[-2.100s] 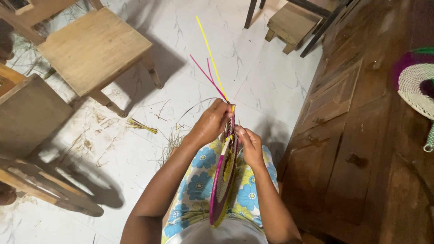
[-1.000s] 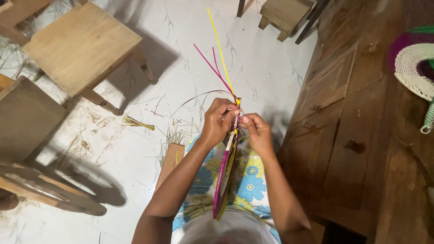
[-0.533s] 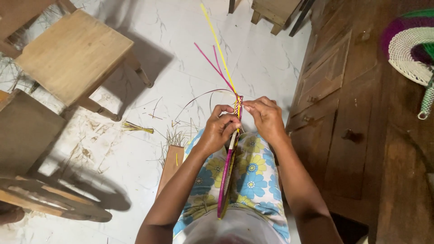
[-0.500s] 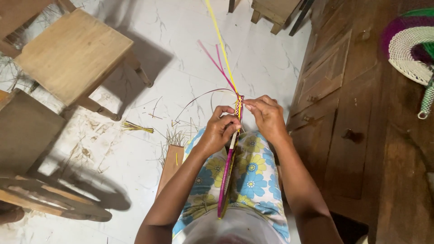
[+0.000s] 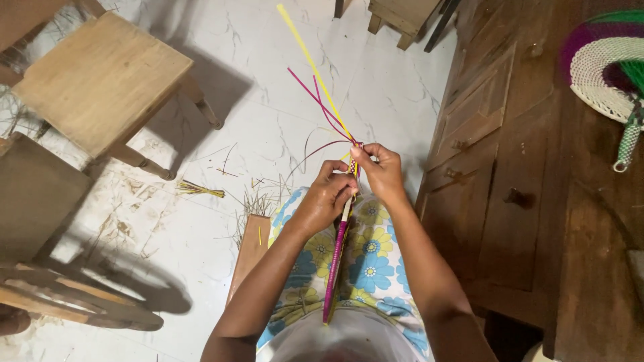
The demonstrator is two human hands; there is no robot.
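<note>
I hold a narrow woven strip (image 5: 337, 258) edge-up over my lap, its magenta length running from my belly up to my hands. My left hand (image 5: 327, 199) is closed around its upper part from the left, and my right hand (image 5: 380, 173) pinches its top end from the right, the two hands close together and touching at the strip. From that top end loose strands (image 5: 315, 94) fan away: a long yellow one and several magenta ones (one curls back toward my left hand). Under the strip lies my flowered skirt (image 5: 365, 265). Beside my left knee a brown board (image 5: 249, 251) leans on the white floor (image 5: 268, 100), with straw bits (image 5: 199, 189) scattered near it. A wooden stool (image 5: 100, 80) stands at the floor's far left, a dark cabinet (image 5: 530, 201) along its right edge, and a woven fan (image 5: 607, 74) rests on the cabinet's top right.
</note>
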